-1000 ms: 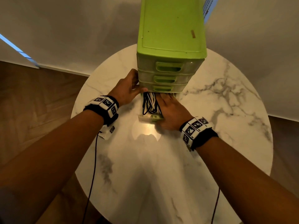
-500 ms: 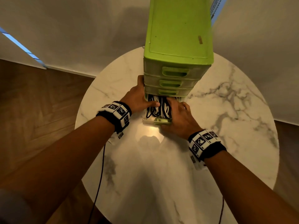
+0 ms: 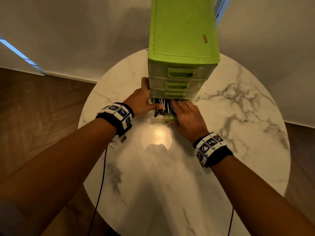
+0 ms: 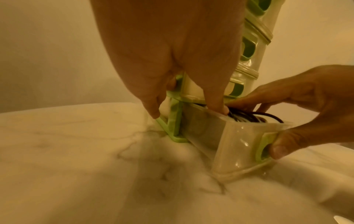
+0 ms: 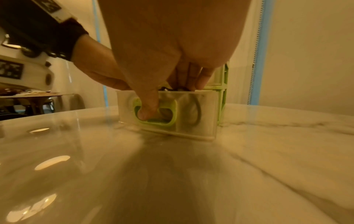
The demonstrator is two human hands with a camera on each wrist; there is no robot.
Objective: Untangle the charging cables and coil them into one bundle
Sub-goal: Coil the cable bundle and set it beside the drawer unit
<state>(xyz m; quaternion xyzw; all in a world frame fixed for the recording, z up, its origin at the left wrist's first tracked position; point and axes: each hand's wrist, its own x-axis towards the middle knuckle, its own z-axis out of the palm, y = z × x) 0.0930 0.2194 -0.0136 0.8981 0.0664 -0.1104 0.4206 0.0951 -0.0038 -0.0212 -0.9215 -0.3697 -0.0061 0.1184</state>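
Reached into the pulled-out bottom drawer for the cables.

Nearest, on the tabletop (image 3: 170, 176), right hand (image 3: 188, 117) gripped the drawer (image 4: 247, 145), thumb hooked in its green handle (image 5: 173, 115), fingers curled over the rim into the cables (image 3: 164, 107). Left hand (image 3: 141, 103) braced the green cabinet (image 3: 183, 40), thumb on the drawer rim. Black and white cables lay tangled lengthwise inside, directly under the right fingertips.

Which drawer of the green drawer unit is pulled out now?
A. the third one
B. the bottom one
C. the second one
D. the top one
B: the bottom drawer sticks out of the green drawer unit with black and white cables inside, and the right hand has its thumb in the drawer's handle; the three upper drawers sit flush.
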